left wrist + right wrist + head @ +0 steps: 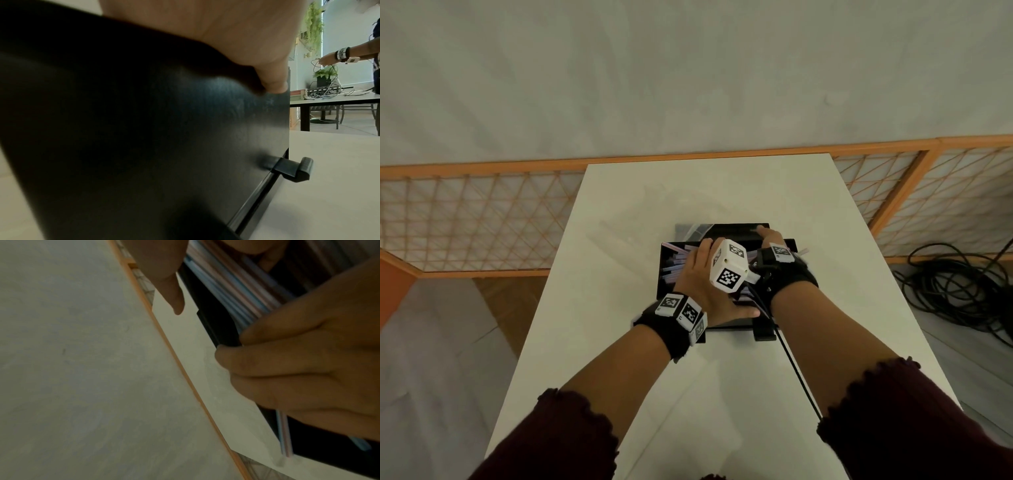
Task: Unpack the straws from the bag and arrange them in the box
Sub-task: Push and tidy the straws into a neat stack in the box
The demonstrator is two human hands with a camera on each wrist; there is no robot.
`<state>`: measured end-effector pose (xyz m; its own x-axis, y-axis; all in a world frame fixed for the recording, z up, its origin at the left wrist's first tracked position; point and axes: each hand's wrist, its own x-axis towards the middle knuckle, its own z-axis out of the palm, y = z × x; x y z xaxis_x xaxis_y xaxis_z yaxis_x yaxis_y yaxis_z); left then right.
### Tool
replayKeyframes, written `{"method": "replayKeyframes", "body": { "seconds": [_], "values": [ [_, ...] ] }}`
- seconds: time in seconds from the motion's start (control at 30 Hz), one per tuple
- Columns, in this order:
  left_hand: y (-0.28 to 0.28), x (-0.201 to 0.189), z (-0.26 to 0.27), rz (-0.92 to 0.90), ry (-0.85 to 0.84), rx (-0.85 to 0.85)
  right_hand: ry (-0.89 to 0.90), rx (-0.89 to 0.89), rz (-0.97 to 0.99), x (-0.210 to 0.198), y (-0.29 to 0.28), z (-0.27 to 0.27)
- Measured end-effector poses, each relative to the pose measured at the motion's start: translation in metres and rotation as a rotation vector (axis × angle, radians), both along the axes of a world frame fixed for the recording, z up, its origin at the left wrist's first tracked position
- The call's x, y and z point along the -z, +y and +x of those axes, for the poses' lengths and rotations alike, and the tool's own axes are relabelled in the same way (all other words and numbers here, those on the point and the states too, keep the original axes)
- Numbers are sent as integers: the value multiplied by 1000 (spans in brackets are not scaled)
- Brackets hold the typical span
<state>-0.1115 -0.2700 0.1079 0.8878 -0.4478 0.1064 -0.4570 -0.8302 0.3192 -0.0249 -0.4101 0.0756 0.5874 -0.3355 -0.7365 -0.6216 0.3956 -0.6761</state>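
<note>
Lattice screen [465, 219]: orange frame, behind the surface, far left and right.
Surface [619, 342]: white, carries all items.
Bag [640, 212]: clear, lying flat beyond the box's left corner; contents cannot be told.
Box [666, 270]: black, open, near mid-surface; a small latch [294, 169] projects from its near wall.
Straws [678, 262]: pastel, piled in the box; a few overhang its right edge.
Left hand [709, 287]: laid across the straws, fingers extended and flat, thumb [273, 79] pressed on the box's near wall.
Right hand [770, 240]: at the box's far right corner, fingers [277, 356] curled, grasping several straws.
Cables [959, 291]: black coil on the floor, right.
</note>
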Motion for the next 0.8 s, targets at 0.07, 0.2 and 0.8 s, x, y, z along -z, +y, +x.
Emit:
{"method": "replayKeyframes", "body": {
  "seconds": [0.07,0.2,0.8],
  "values": [
    [-3,0,-4,209,16,1,-16,12,23,-4,-2,-2],
    [-2,13,4,297,63,11,18,-15,-10,-10,0,1],
    [-6,34,17,192,73,-97,10,-17,35,-10,-3,-11]
  ]
}}
